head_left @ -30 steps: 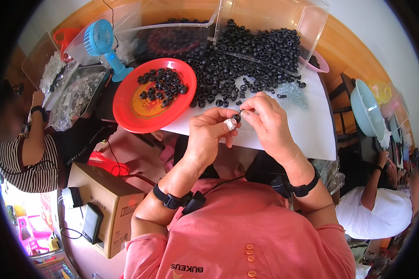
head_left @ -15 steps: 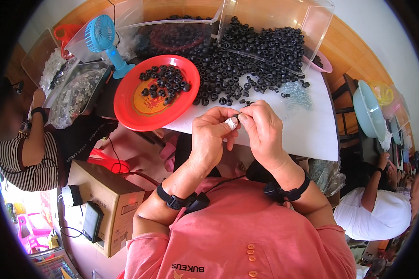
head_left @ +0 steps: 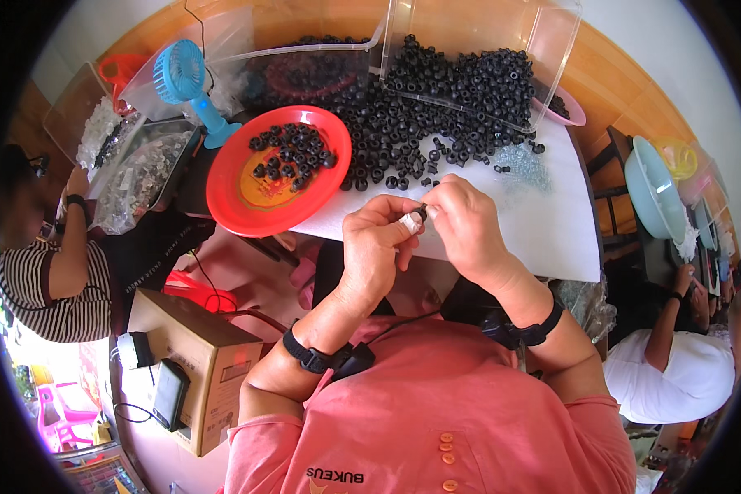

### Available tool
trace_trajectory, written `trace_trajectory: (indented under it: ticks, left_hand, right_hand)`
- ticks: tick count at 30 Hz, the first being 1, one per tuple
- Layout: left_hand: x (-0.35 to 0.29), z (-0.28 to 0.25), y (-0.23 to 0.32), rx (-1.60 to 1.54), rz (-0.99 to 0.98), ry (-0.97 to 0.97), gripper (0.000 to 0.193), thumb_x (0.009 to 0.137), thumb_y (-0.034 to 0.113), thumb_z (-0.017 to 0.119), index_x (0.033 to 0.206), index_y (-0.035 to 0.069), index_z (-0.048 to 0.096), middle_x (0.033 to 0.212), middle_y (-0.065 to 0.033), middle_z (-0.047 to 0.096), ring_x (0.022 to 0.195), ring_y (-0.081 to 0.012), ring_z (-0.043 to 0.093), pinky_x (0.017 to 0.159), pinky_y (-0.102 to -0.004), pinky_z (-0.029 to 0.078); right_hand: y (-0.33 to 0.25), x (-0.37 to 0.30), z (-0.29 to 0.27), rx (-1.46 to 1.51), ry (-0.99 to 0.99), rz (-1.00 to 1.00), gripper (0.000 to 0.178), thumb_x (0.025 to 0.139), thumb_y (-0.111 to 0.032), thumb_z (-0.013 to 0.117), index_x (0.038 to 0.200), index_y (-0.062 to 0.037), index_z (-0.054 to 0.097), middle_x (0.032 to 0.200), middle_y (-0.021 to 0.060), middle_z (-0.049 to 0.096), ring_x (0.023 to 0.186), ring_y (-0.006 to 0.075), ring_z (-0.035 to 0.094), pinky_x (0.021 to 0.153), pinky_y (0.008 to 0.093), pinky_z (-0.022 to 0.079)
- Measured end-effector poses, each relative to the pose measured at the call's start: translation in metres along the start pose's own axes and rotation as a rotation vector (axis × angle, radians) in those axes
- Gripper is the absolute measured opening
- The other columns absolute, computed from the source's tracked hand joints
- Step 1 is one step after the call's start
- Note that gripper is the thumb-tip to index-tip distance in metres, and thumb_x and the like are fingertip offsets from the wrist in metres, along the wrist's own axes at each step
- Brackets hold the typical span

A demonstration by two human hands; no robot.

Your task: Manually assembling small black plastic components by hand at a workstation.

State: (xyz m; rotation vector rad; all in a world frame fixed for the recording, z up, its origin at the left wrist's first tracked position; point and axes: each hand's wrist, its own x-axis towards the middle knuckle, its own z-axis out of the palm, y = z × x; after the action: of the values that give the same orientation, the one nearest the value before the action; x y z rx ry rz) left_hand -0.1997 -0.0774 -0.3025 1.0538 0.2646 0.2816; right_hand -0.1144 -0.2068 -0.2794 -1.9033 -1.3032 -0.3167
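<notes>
I have both hands raised together over the near edge of the white surface (head_left: 547, 235), with 1 small black part (head_left: 421, 212) between them. The left hand (head_left: 369, 243) is clamped on it, thumb and forefinger pinching from the left, a white wrap (head_left: 409, 222) around that thumb. The right hand (head_left: 467, 226) has its thumb and forefinger tips close together at the part's right side; I can't tell from here whether they grip the part itself or something tiny beside it.

The relation I'd watch is this: the part sits up and to the right of the left palm, and directly left of the right fingertips, so both hands are equally near. Its long axis is too small and too covered by fingers for me to read.

Beyond the fingers, a heap of black parts (head_left: 387, 136) spreads across the surface, with more in the clear bin (head_left: 543, 49) behind. To the left, the red plate (head_left: 222, 193) carries a loose group of similar parts, and a blue fan (head_left: 181, 70) stands past it.
</notes>
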Motion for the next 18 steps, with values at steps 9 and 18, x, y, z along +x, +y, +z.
trace_trajectory:
  ticks: [9, 18]
  left_hand:
    - [-0.002, 0.001, -0.002, -0.010, 0.020, 0.013, 0.009, 0.089, -0.001, 0.060, 0.095, -0.007, 0.062, 0.080, -0.0092, 0.064, 0.057, -0.0120, 0.056, 0.046, -0.0235, 0.044]
    - [-0.005, 0.009, 0.002, 0.014, 0.002, -0.008, 0.015, 0.092, 0.004, 0.060, 0.099, -0.009, 0.063, 0.086, -0.0123, 0.067, 0.064, -0.0163, 0.063, 0.053, -0.0264, 0.051]
  right_hand:
    - [-0.010, -0.004, -0.003, -0.203, 0.036, -0.171, 0.021, 0.065, -0.003, 0.063, 0.081, -0.0048, 0.049, 0.080, 0.0126, 0.050, 0.074, 0.0322, 0.053, 0.065, 0.0417, 0.042]
    - [0.002, -0.009, 0.016, -0.218, 0.241, -0.097, 0.025, 0.064, -0.003, 0.067, 0.079, -0.0066, 0.047, 0.073, 0.0093, 0.050, 0.065, 0.0312, 0.052, 0.058, 0.0419, 0.042]
